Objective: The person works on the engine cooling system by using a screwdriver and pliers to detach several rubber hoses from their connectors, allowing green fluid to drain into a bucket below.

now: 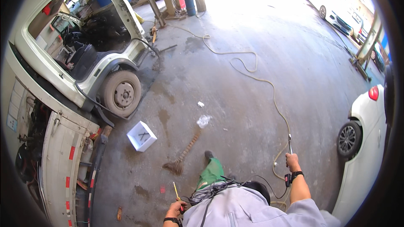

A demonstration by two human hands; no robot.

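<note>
Left hand (pixel 177 207): fingers clenched around a slim yellow-shafted tool (pixel 176 189), held upright above the floor (pixel 244 122) at lower centre, its exact kind unclear. Right hand (pixel 292 162): fingers grasping a slender metal tool (pixel 290 143), pointing away from the body, a pale hose (pixel 275 101) running along the floor behind it. Also on the floor: one white box (pixel 147 144) with dark pieces inside, one brush (pixel 174 167), bristles toward the person, and one crumpled clear plastic piece (pixel 204 121).
</note>
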